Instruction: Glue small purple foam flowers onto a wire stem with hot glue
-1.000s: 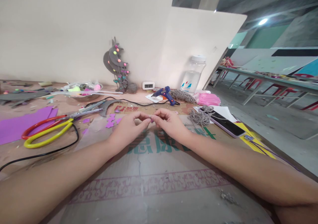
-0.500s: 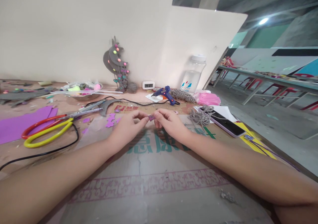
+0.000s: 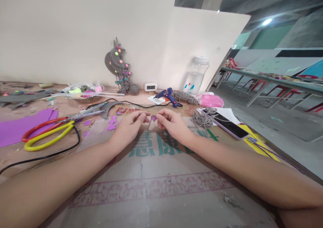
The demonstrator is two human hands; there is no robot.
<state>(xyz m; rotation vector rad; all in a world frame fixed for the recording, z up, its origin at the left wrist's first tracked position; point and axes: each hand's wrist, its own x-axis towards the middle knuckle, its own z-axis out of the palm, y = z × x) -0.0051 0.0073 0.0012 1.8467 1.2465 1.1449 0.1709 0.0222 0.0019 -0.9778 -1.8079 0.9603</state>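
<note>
**Fine handwork above a printed cardboard sheet (image 3: 151, 167)**

The sheet spans the near and middle scene, its green lettering (image 3: 151, 145) running left to right. At left lie scissors (image 3: 73, 118), handles left and near, blades pointing right and far. The left hand (image 3: 135, 120) and right hand (image 3: 170, 120) face each other over the sheet's far half. The left has thumb and fingers narrowly spaced; whether they grip anything cannot be told. The right pinches a small purple piece (image 3: 153, 118), located in the gap between the hands. The piece is too small for its own long axis to be read. From beside it a thin grey strand (image 3: 149, 124) points near and slightly left, its long axis slanting.
</note>
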